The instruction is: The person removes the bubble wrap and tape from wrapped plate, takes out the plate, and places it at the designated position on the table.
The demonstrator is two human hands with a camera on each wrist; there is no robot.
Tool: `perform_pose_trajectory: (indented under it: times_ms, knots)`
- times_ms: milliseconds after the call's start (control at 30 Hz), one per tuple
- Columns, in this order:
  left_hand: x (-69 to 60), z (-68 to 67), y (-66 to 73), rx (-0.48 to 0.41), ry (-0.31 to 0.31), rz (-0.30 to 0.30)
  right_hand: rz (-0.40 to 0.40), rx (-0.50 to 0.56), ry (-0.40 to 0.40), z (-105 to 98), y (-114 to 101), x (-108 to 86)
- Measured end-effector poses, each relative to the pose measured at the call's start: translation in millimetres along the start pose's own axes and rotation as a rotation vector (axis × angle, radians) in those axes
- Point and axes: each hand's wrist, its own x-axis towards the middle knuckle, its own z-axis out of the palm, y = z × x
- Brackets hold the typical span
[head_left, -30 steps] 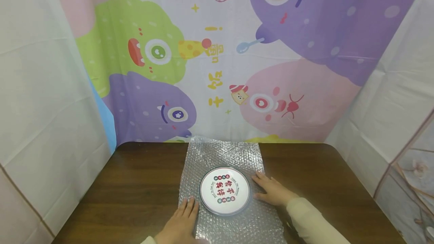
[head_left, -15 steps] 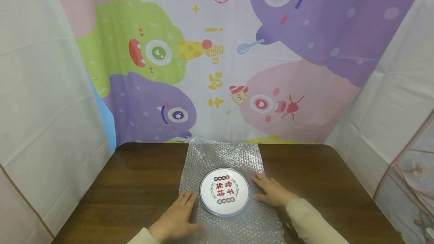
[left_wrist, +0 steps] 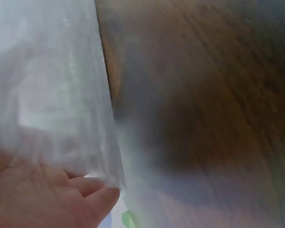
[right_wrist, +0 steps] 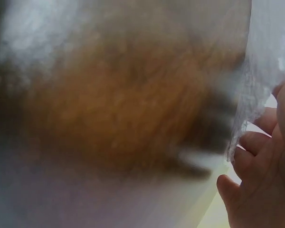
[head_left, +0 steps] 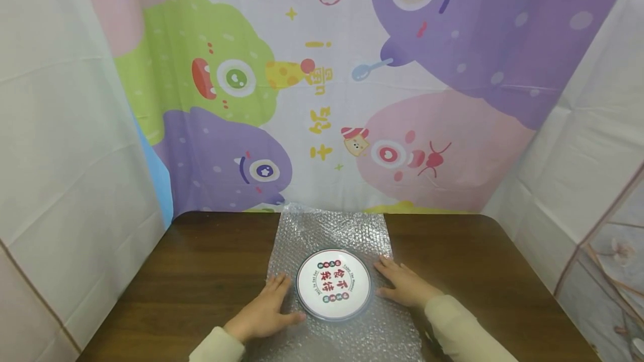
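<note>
A round white plate [head_left: 334,285] with a dark rim and red characters lies on a sheet of bubble wrap [head_left: 332,228] in the head view. Left of the plate, my left hand [head_left: 264,309] rests with fingers extended on the sheet's left edge, thumb spread toward the plate. On the other side, my right hand [head_left: 405,285] lies across the right edge of the sheet, fingers stretched out, fingertips near the plate's rim. Both wrist views show palms and fingers against the bubble wrap's edge, partly blurred. Neither hand visibly pinches anything.
The dark brown wooden table [head_left: 211,261] extends on both sides of the sheet. Behind it hangs a cloth [head_left: 322,183] printed with cartoon monsters. Pale cloth [head_left: 75,144] hangs along the left, and another pale cloth [head_left: 548,172] along the right.
My left hand has shifted slightly up along the sheet's left edge, and its thumb has come up toward the plate. The right hand and the plate look unmoved.
</note>
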Motion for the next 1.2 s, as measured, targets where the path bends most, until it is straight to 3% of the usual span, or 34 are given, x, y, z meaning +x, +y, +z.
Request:
perform_pose_trajectory:
  times_ms: [367,500,733,1033,1200]
  knots:
    - [1.3,8.0,-1.1,0.118,-0.08,-0.008,-0.006,-0.049,0.041,1.4,-0.2,-0.7]
    - [0.5,11.0,-1.7,0.171,-0.085,-0.002,0.009,0.038,0.065,-4.7,-1.2,0.3]
    - [-0.7,13.3,-2.8,0.178,-0.073,-0.006,0.028,0.202,0.153,-29.2,-14.5,9.8]
    - [-0.3,14.5,-4.1,0.186,-0.072,-0.008,0.021,0.325,0.24,-58.2,-49.8,33.3]
    - [-0.2,14.9,-4.7,0.192,-0.069,-0.004,0.019,0.414,0.248,-62.0,-67.3,43.4]
